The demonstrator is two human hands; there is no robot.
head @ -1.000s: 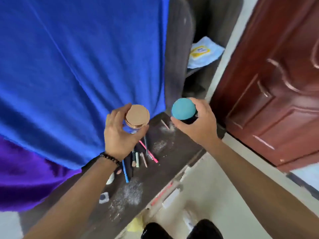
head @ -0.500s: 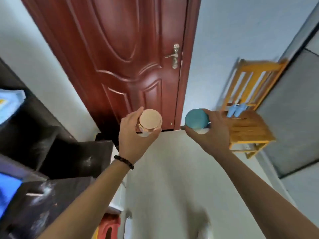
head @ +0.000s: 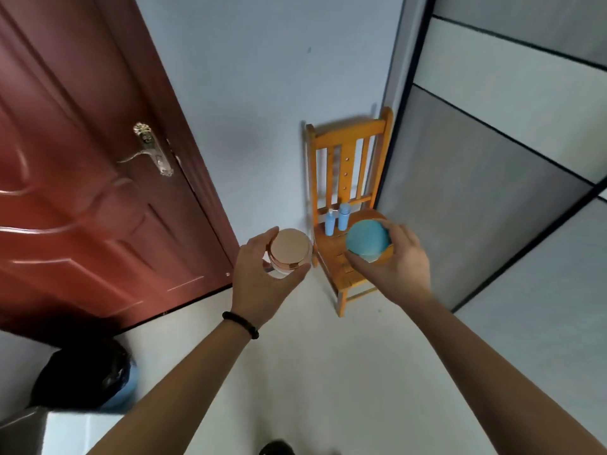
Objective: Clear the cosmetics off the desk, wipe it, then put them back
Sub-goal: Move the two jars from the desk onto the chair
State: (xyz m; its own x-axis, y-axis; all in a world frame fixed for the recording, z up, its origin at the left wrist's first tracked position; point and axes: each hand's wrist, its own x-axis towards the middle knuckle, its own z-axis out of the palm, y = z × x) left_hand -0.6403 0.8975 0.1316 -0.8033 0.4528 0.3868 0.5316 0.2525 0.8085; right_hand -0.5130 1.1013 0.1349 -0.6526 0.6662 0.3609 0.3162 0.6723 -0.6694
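Note:
My left hand (head: 259, 284) grips a jar with a rose-gold lid (head: 289, 251), held up in mid-air at the middle of the view. My right hand (head: 397, 267) grips a jar with a round teal lid (head: 368, 239), held just above the seat of a small orange wooden chair (head: 348, 152). Two light blue bottles (head: 336, 218) stand upright at the back of that seat. The desk is out of view.
A dark red door (head: 82, 178) with a metal handle fills the left. A grey-panelled wardrobe (head: 492, 178) stands right of the chair. A black-lined bin (head: 85, 376) sits at lower left on the pale floor.
The view has swung away from the dusty desk, past the door, to the chair. Both hands still hold their jars, and the chair is now closer and right behind my right hand.

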